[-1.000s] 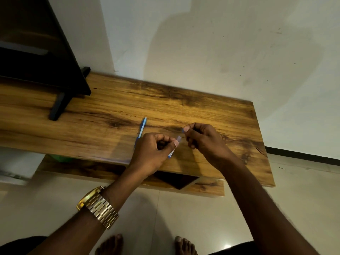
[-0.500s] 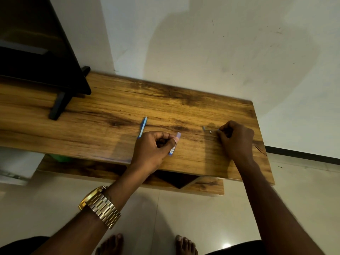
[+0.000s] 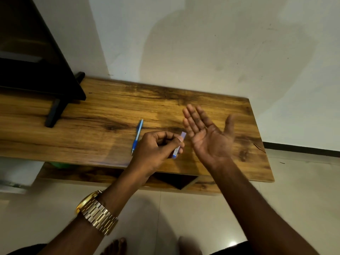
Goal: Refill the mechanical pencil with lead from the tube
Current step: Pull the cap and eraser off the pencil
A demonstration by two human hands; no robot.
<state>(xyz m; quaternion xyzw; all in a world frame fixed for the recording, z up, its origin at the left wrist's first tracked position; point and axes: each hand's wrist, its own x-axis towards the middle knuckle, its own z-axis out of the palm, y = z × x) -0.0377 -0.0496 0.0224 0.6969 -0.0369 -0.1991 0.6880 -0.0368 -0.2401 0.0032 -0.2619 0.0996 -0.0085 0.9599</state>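
A blue mechanical pencil (image 3: 137, 136) lies on the wooden table (image 3: 103, 115), tip toward me, just left of my left hand. My left hand (image 3: 158, 150) is shut on a small blue-and-white lead tube (image 3: 178, 146), tilted with its upper end toward my right palm. My right hand (image 3: 207, 133) is held flat and open, palm up, fingers together, right beside the tube's upper end. Nothing is visible lying in the palm. A gold watch sits on my left wrist.
A black TV (image 3: 27, 57) on a dark stand foot (image 3: 53, 113) occupies the table's left end. The wall (image 3: 202, 43) runs along the table's far edge. A lower shelf (image 3: 174, 179) sits under the tabletop, tiled floor below.
My right hand left the table at the right, where it was pressing something small, and came back left, turned palm up beside the tube. My left hand kept hold of the tube.
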